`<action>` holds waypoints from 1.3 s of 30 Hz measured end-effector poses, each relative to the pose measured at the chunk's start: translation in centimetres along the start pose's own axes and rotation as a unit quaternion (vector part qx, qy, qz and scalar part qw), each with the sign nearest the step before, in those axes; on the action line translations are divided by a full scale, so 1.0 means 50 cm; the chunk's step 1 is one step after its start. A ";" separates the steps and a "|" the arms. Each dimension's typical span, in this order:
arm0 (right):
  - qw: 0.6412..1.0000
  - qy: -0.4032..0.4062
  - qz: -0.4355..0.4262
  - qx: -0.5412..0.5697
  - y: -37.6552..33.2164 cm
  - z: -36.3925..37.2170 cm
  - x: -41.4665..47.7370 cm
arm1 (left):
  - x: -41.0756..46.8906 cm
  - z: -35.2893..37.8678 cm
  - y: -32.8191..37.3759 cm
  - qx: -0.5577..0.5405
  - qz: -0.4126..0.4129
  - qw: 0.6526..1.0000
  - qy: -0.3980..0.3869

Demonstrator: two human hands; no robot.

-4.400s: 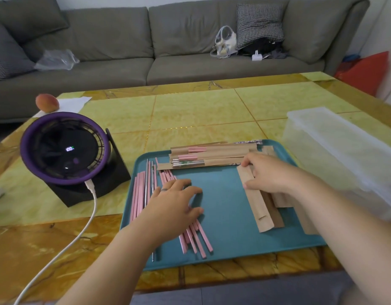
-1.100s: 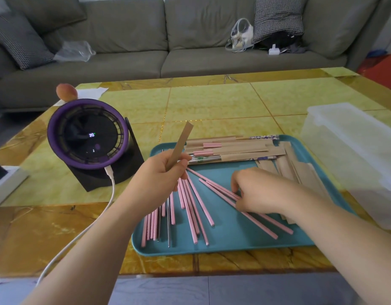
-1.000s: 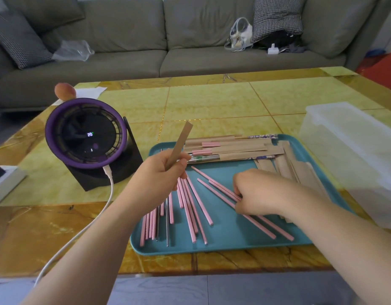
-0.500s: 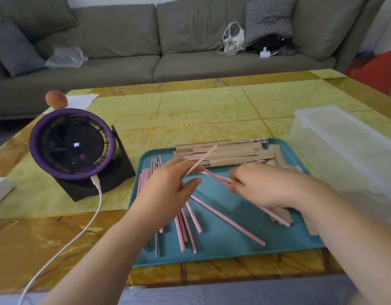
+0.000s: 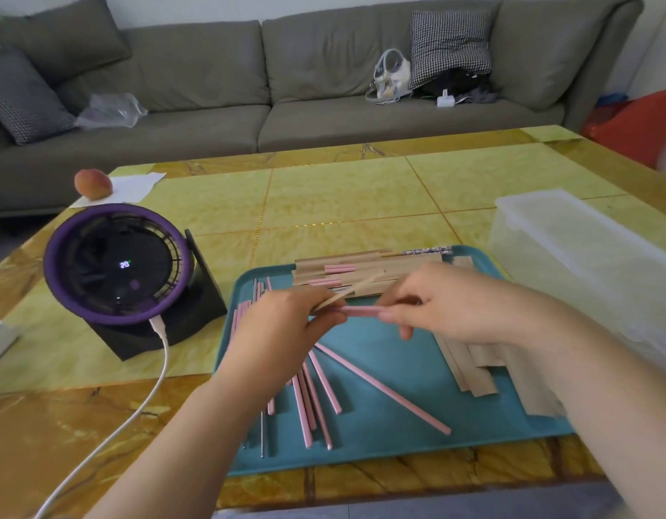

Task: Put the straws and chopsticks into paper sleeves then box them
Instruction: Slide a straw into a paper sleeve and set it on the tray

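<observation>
**couchlurker:** ok, head cam only. What's each hand got?

**tray_watcher:** The left hand (image 5: 283, 327) is pinching a sleeve (image 5: 357, 288) between thumb and fingers. The sleeve's near end is in the grip and the rest pokes up and away to the right, edge-on to the camera. The right hand (image 5: 455, 301) has thumb and fingertips pinched on a pink straw (image 5: 361, 311), which lies level between the two hands.

**couchlurker:** Is the straw in the sleeve?

**tray_watcher:** Can't tell tbh. The straw's left end sits right at the left fingertips, just under the gripped end of the sleeve, and the fingers hide that spot. The middle of the straw is out in the open, and the right end disappears behind the right fingers.

**couchlurker:** And where's everything else?

**tray_watcher:** Both hands are up over the far half of the teal tray (image 5: 406, 350). Loose straws (image 5: 324, 380) fan out on it below the left hand. Empty sleeves (image 5: 470, 372) are piled at the tray's right side, under the right wrist. Filled sleeves (image 5: 361, 262) are stacked along the far edge with pink ends showing, and chopsticks (image 5: 429, 251) poke out beside them. The box (image 5: 586, 252) sits on the table (image 5: 342, 196) just right of the tray. A fan (image 5: 118, 264) stands to the left with its white cable (image 5: 166, 346) trailing toward the near edge.
</observation>
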State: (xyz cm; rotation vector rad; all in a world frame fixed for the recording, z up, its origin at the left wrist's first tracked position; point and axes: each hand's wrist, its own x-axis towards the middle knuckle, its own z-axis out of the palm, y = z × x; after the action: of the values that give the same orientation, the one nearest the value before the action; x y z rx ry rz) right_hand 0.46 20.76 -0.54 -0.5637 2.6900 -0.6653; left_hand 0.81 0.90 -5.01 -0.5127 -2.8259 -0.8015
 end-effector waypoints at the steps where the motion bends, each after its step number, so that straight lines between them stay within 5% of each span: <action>1: 1.000 0.022 0.004 0.018 0.006 -0.011 -0.003 | 0.001 -0.005 -0.004 -0.020 -0.028 0.999 0.005; 6: 0.969 0.167 -0.036 0.176 0.013 -0.021 -0.001 | -0.001 -0.008 -0.003 -0.102 -0.109 0.989 0.018; 13: 0.937 0.177 -0.118 0.275 -0.002 -0.005 0.009 | -0.005 -0.008 0.018 -0.214 -0.121 0.968 0.046; 20: 0.933 0.159 -0.168 0.276 -0.025 0.001 0.008 | -0.009 -0.016 0.050 -0.283 -0.087 0.955 0.032; 25: 0.919 0.308 -0.139 0.203 -0.024 -0.018 0.001 | -0.005 -0.028 0.047 -0.328 -0.124 0.936 0.039; 28: 0.917 0.343 -0.130 0.154 -0.007 -0.023 0.007 | -0.006 -0.032 0.036 -0.409 -0.170 0.896 0.023; 33: 0.961 0.240 -0.081 0.109 0.014 0.023 0.032 | -0.010 -0.023 0.023 -0.525 -0.204 0.826 -0.005; 39: 0.955 0.241 -0.063 0.163 0.014 -0.007 0.012 | -0.004 -0.026 0.022 -0.618 -0.242 0.748 -0.008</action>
State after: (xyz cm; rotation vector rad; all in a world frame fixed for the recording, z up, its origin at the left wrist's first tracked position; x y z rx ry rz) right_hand -0.40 21.21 -0.72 -0.5398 2.8907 -1.4118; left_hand 1.48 1.02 -3.41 0.1662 -1.9852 -2.7295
